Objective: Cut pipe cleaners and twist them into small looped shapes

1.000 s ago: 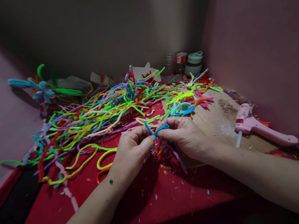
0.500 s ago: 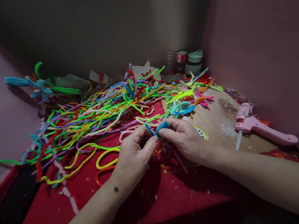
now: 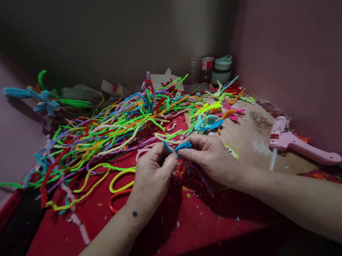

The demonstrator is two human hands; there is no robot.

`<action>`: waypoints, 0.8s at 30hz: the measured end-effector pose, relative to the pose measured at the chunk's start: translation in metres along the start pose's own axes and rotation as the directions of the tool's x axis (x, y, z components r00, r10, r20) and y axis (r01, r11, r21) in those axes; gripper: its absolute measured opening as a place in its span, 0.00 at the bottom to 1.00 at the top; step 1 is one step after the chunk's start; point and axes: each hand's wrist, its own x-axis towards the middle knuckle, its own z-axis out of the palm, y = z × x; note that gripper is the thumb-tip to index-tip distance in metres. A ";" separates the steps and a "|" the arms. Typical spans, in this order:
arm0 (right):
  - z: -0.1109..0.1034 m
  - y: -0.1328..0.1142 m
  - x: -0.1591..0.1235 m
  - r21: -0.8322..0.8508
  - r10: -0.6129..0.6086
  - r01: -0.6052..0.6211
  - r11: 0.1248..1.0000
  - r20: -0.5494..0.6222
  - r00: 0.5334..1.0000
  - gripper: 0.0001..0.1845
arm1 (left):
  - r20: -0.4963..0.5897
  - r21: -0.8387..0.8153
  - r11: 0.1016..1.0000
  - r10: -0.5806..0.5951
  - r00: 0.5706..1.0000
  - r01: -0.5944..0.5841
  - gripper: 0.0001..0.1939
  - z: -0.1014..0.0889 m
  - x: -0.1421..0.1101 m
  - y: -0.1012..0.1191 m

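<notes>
Between my two hands is a short blue pipe cleaner (image 3: 183,146), bent into a narrow loop on the right with one end sticking up on the left. My left hand (image 3: 155,170) pinches its left part between thumb and forefinger. The looped part is pinched by my right hand (image 3: 210,156). Both hands are close together above the red cloth (image 3: 175,232). Left of my left hand lie scissors with a yellow and an orange handle loop (image 3: 122,181), their blades hidden. A purple pipe cleaner piece (image 3: 203,179) lies beneath my right hand.
A tangled heap of coloured pipe cleaners (image 3: 108,129) spreads behind my hands. On the right, a pink glue gun (image 3: 301,145) rests on cardboard (image 3: 252,145). A lidded bottle (image 3: 223,70) stands at the back. A blue pipe cleaner flower (image 3: 45,104) is at far left.
The blue loop has turned from slanting upward to lying flatter, and its free end has shifted slightly left. Both hands keep their pinch in nearly the same place.
</notes>
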 end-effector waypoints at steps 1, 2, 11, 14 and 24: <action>0.000 0.000 0.000 0.006 0.003 -0.003 1.000 -0.005 1.000 0.05 | 0.005 -0.004 1.000 -0.002 1.000 0.002 0.08 0.000 0.000 0.000; 0.000 0.000 0.000 0.007 0.008 -0.008 1.000 -0.011 1.000 0.07 | 0.010 -0.011 1.000 -0.005 1.000 0.005 0.08 -0.001 0.000 0.001; 0.000 -0.006 -0.007 -0.221 -0.128 0.113 0.969 -0.054 0.990 0.12 | 0.007 -0.069 0.996 -0.050 0.999 0.051 0.07 0.003 0.000 0.003; 0.000 -0.004 -0.007 -0.228 -0.134 0.121 0.966 -0.043 0.990 0.12 | 0.129 -0.239 0.956 -0.141 0.982 0.169 0.06 0.004 0.001 0.001; -0.007 -0.005 0.004 -0.051 0.053 -0.060 0.997 -0.124 0.991 0.13 | 0.192 -0.320 0.936 -0.084 0.978 0.143 0.10 -0.006 0.003 -0.004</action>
